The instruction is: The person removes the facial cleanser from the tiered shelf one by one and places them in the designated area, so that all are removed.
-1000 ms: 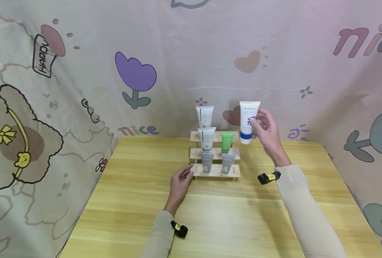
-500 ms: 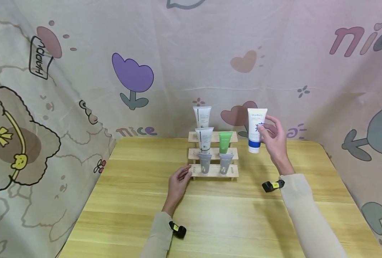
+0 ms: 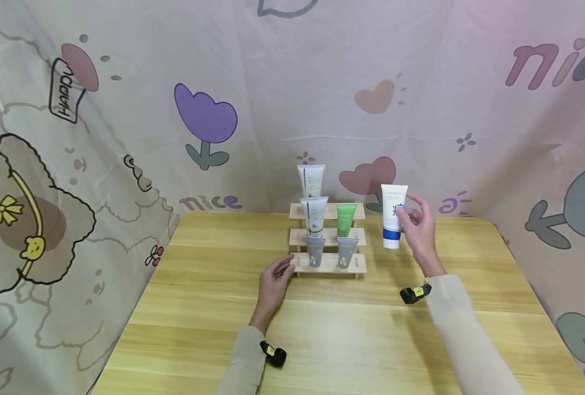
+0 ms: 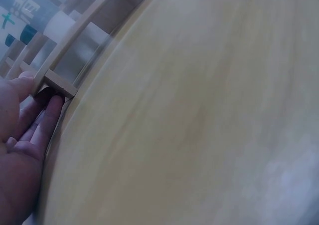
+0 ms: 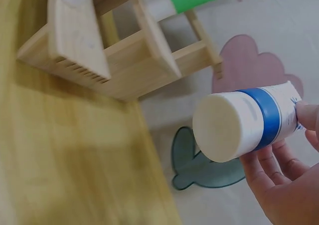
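Observation:
My right hand (image 3: 419,226) pinches a white squeeze tube (image 3: 393,208) with a blue band between thumb and fingers. The tube hangs upright, cap down, in the air to the right of a three-tier wooden display rack (image 3: 328,263). In the right wrist view its white cap (image 5: 214,127) faces the camera. My left hand (image 3: 274,280) is at the left end of the rack's lowest tier. In the left wrist view, the thumb (image 4: 25,83) lies at the board's edge and the fingers reach below it, beside the leg; the rack is held there.
White tubes stand on the top tier (image 3: 311,181) and the left of the middle tier. A green tube (image 3: 345,220) stands at the middle tier's right. Two small grey tubes (image 3: 315,251) share the lowest tier. A printed cloth (image 3: 282,99) hangs behind the wooden table (image 3: 208,307).
My right hand has moved the white tube right, away from the rack's top tier, and lowered it. The left hand has stayed at the rack's lower left end.

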A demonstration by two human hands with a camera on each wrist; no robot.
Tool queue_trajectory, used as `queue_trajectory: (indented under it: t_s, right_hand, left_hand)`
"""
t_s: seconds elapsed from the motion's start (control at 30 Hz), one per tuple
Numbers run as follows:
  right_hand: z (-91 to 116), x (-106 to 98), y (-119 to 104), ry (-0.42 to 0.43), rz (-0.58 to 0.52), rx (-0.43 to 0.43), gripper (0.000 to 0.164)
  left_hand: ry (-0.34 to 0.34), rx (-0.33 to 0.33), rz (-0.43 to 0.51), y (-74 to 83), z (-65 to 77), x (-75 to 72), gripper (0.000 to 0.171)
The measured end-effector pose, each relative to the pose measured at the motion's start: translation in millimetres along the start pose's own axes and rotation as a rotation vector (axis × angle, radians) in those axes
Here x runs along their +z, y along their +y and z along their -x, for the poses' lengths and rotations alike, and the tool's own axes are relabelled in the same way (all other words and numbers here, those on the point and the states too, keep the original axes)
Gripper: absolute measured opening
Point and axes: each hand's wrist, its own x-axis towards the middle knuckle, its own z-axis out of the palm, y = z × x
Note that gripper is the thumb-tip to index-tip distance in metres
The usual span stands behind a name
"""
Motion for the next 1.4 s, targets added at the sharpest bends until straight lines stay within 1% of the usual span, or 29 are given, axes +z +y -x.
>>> queue_trajectory:
  t_s: [0.23, 0.47, 0.63, 0.83, 1.07, 1.2, 1.4]
  right_hand:
    - [4, 1, 19, 0.038, 0.053, 0.06, 0.049]
    - [2, 2, 34, 0.027, 0.112, 0.12, 0.051]
    - [0, 4, 39, -0.004, 0.186, 0.171, 0.051]
    - [-2, 7, 51, -0.047, 0.318, 0.214, 0.054]
    - [-1, 10, 63, -0.097, 0.369, 0.266, 0.055]
    - [-1, 12, 67, -0.108, 0.411, 0.273, 0.056]
    - [-3, 14, 72, -0.098, 0.512, 0.213, 0.054]
  left_hand:
    - [0.003, 0.012, 0.017, -3.6, -0.8, 0.9, 0.029]
    - [0.009, 0.018, 0.006, -2.3, 0.4, 2.2, 0.028]
    - [0.009, 0.017, -0.01, 0.3, -0.6, 1.0, 0.029]
    - [0.004, 0.027, -0.021, 0.5, -1.8, -0.2, 0.029]
    - [0.011, 0.007, -0.003, -2.4, 1.4, 1.0, 0.029]
    - [0.012, 0.013, -0.011, -1.9, 2.4, 0.7, 0.029]
    - [0.012, 0.01, -0.015, -2.0, 1.8, 1.3, 0.029]
